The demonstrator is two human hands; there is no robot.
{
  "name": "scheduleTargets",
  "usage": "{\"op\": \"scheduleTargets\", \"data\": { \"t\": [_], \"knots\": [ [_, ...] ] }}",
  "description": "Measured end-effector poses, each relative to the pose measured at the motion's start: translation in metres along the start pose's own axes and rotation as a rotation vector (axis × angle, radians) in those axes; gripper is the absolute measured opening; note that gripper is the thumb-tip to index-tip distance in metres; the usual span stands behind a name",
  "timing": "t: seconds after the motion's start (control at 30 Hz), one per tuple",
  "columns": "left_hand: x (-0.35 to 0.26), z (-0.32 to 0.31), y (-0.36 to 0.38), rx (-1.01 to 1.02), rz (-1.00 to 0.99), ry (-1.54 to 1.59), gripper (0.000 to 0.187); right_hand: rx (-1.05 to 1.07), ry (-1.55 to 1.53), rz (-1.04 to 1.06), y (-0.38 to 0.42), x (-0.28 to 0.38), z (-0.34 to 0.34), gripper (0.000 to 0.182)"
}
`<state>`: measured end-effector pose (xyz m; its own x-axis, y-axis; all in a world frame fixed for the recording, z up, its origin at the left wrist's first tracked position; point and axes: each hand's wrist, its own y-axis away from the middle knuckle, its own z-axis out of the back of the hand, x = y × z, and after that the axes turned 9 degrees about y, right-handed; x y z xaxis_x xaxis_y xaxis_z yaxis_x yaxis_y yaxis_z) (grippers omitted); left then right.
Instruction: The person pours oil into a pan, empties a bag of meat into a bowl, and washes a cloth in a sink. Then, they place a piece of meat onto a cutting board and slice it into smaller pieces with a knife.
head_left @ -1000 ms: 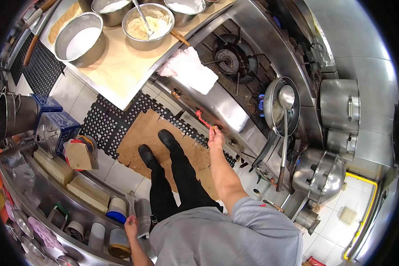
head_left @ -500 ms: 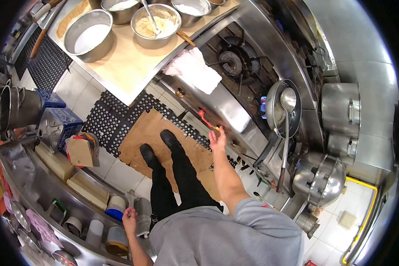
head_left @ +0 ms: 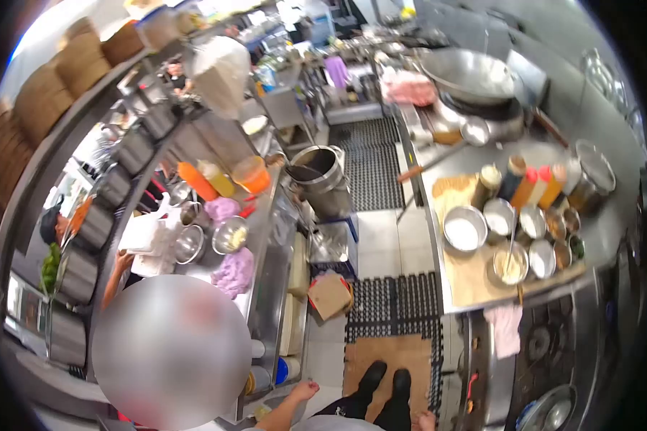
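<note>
My left hand (head_left: 305,390) hangs low beside the left counter, near a blue-lidded tub (head_left: 287,369). Its fingers are curled in, and nothing shows in them. At the bottom edge, my right hand (head_left: 426,420) is partly cut off, beside my leg, and its fingers are too blurred to read. To its right is the stove front with a red burner lever (head_left: 471,384); my hand is apart from it. A pan (head_left: 546,409) with a ladle in it sits on the stove at the lower right. A pink cloth (head_left: 505,330) lies on the stove's edge.
Metal bowls of white powder (head_left: 465,228), a bowl of yellowish mix (head_left: 508,265) and sauce bottles (head_left: 529,185) stand on the right counter. A large wok (head_left: 471,75) is behind. At left, a co-worker's hand (head_left: 126,258) touches white containers (head_left: 151,237). Cardboard (head_left: 381,352) covers floor mats.
The view has swung up and left, from the stove to the aisle and left counter. My right hand, earlier open by the red lever, is now low beside my leg.
</note>
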<state>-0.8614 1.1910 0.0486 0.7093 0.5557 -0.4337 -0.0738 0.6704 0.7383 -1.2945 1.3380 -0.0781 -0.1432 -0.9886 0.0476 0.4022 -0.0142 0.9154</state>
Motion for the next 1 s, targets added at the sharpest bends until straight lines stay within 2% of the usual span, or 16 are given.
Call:
{"op": "scheduleTargets", "data": {
  "t": [0.1,0.13,0.2,0.23,0.3,0.37,0.43,0.47,0.5,0.57,0.7,0.77,0.83,0.93,0.97,1.0],
  "knots": [
    [-0.022,-0.006,0.002,-0.01,-0.032,0.132,0.028,0.286,-0.186,0.594,0.021,0.032,0.01,0.04],
    [-0.024,-0.011,0.005,-0.008,-0.085,0.193,0.028,0.293,-0.169,0.625,0.018,0.045,0.018,0.04],
    [-0.03,-0.016,0.008,-0.048,-0.111,0.21,0.028,0.051,0.313,1.032,0.012,0.076,0.037,0.042],
    [-0.033,-0.018,0.012,-0.063,-0.126,0.203,0.029,0.052,0.331,1.059,0.01,0.087,0.043,0.042],
    [-0.035,-0.02,0.024,-0.124,-0.162,0.227,0.029,0.182,0.157,0.859,0.006,0.104,0.052,0.041],
    [-0.035,-0.008,0.031,-0.181,-0.188,0.249,0.029,0.12,0.223,0.944,-0.075,0.102,0.036,0.037],
    [-0.019,-0.011,0.036,-0.358,-0.279,0.343,0.031,0.274,0.175,0.808,-0.102,0.1,0.047,0.032],
    [-0.017,-0.009,0.046,-0.381,-0.24,0.436,0.032,0.266,0.18,0.768,-0.051,0.101,0.062,0.028],
    [-0.028,0.01,0.059,-0.404,-0.203,0.53,0.033,0.251,0.415,0.858,0.018,0.112,0.08,0.023],
    [-0.05,0.047,0.096,-0.532,-0.243,0.541,0.033,0.31,0.405,0.601,0.019,0.116,0.072,0.019],
    [-0.051,0.1,0.118,-0.673,-0.235,0.645,0.03,0.298,0.661,0.567,0.039,0.182,0.003,0.021],
    [-0.049,0.12,0.13,-0.865,-0.381,0.566,0.028,0.269,0.829,0.509,0.045,0.197,-0.003,0.023],
    [-0.054,0.158,0.165,-0.989,-0.368,0.571,0.026,0.413,0.672,0.654,0.075,0.228,-0.029,0.009],
    [-0.041,0.211,0.231,-1.438,-0.351,0.619,0.019,0.41,0.624,0.942,0.108,0.283,-0.102,0.01],
    [-0.036,0.228,0.267,-1.659,-0.229,0.534,0.016,0.435,0.64,1.057,0.098,0.3,-0.115,0.013],
    [-0.006,0.236,0.28,-1.938,-0.253,0.62,0.013,0.44,0.62,1.021,0.136,0.305,-0.12,0.018]
  ]
}}
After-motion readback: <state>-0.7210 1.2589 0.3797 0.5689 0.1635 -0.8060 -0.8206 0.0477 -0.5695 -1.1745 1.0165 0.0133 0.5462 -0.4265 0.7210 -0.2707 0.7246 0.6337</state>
